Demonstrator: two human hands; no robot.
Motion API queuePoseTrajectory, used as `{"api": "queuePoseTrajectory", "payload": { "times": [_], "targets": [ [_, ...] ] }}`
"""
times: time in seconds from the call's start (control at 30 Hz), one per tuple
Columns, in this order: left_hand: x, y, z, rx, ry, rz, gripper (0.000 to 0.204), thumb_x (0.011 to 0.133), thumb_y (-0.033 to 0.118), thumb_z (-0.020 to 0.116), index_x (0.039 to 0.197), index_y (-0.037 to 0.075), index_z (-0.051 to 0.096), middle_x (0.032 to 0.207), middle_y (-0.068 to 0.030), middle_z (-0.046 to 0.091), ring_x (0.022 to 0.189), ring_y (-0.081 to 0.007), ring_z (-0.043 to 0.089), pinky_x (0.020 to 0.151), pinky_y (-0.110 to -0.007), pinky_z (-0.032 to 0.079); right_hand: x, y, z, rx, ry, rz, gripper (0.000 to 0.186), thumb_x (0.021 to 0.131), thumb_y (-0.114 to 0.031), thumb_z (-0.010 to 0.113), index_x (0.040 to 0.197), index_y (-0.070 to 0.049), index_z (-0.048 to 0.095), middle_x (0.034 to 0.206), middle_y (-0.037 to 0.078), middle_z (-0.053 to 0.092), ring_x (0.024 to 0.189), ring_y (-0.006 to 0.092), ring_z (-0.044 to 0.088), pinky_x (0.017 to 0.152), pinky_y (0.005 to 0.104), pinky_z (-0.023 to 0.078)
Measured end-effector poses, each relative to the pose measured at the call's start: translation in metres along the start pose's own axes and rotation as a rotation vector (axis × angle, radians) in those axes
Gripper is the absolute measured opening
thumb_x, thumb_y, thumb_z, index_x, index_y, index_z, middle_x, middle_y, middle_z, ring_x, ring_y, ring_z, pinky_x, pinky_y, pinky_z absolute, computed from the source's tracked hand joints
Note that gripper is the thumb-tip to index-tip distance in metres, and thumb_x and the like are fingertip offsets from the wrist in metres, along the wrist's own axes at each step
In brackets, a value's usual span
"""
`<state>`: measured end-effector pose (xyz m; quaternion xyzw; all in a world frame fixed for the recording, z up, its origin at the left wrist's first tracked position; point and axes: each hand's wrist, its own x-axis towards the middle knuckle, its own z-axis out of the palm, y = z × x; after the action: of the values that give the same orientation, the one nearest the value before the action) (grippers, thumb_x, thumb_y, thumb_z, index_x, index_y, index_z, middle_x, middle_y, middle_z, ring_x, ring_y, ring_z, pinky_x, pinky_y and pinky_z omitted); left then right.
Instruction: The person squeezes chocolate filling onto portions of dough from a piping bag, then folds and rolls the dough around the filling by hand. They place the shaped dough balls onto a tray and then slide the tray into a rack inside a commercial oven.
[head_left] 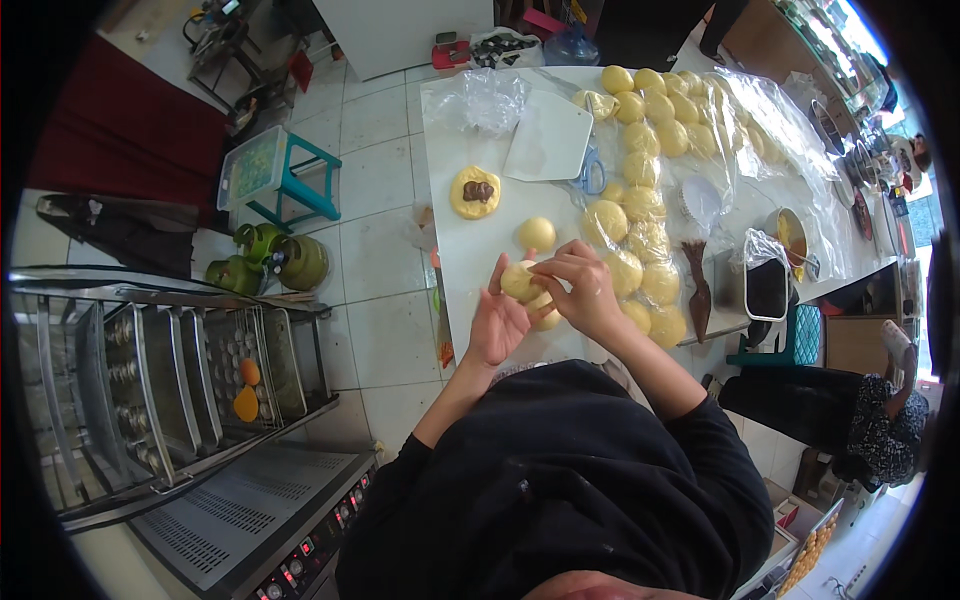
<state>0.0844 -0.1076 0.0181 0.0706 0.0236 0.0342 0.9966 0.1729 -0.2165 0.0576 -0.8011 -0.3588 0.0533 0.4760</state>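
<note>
Over the white worktable, my left hand (500,320) and my right hand (580,285) both grip a pale yellow dough ball (520,280); the right thumb and fingers pinch it. Further balls sit beside them, a loose one (536,233) just beyond and another (545,317) partly hidden below. A flattened dough round (468,205) with brown filling (478,188) lies at the upper left. Rows of balls (640,140) under clear plastic cover the middle and back. A white board (547,137), blue scissors (590,172) and a brown-filled piping bag (696,292) lie about them.
A steel tray rack (175,380) and a control-panelled oven (235,515) stand lower left. A turquoise stool (310,190) and green gas cylinders (300,262) are on the floor. Right of the piping bag are a metal container (765,285) and bowl (785,235). Another person (885,430) is at far right.
</note>
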Motion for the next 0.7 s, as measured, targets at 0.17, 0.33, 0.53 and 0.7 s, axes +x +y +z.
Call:
{"api": "queuePoseTrajectory", "payload": {
  "times": [0.17,0.33,0.53,0.7],
  "targets": [
    [-0.001,0.006,-0.019,0.167,0.118,-0.017,0.059,0.08,0.017,0.054,0.129,0.014,0.022,0.124,-0.0084,0.036,0.108,-0.0208,0.044,0.09,-0.034,0.042,0.004,-0.011,-0.001,-0.151,0.051,-0.171,0.014,0.062,-0.01,0.065,0.076,-0.007,0.065,0.068,0.001,0.06,0.077,0.0183,0.048,0.074,0.0312,0.033],
    [-0.003,0.002,-0.021,0.317,0.105,0.074,0.062,0.08,0.012,0.054,0.13,0.015,0.018,0.124,-0.0088,0.036,0.107,-0.0204,0.045,0.09,-0.034,0.042,0.005,-0.012,0.0,-0.26,0.119,-0.171,0.017,0.058,-0.012,0.068,0.074,-0.007,0.065,0.068,0.0,0.059,0.076,0.018,0.048,0.074,0.0299,0.033],
    [-0.003,0.005,-0.007,0.487,0.034,0.107,0.064,0.08,0.011,0.054,0.131,0.015,0.017,0.125,-0.0087,0.036,0.107,-0.0192,0.045,0.09,-0.034,0.041,0.015,-0.012,-0.018,-0.131,-0.129,-0.084,0.015,0.062,-0.014,0.066,0.075,-0.009,0.064,0.071,0.0,0.059,0.08,0.0167,0.047,0.074,0.0314,0.031],
    [-0.001,0.014,-0.019,0.021,0.069,-0.191,0.06,0.081,0.016,0.053,0.13,0.014,0.019,0.125,-0.0085,0.035,0.11,-0.0191,0.042,0.092,-0.033,0.04,0.017,-0.016,-0.017,-0.17,-0.01,-0.336,0.013,0.063,-0.012,0.065,0.075,-0.008,0.064,0.07,0.001,0.058,0.08,0.0176,0.048,0.073,0.031,0.032]
  ]
}}
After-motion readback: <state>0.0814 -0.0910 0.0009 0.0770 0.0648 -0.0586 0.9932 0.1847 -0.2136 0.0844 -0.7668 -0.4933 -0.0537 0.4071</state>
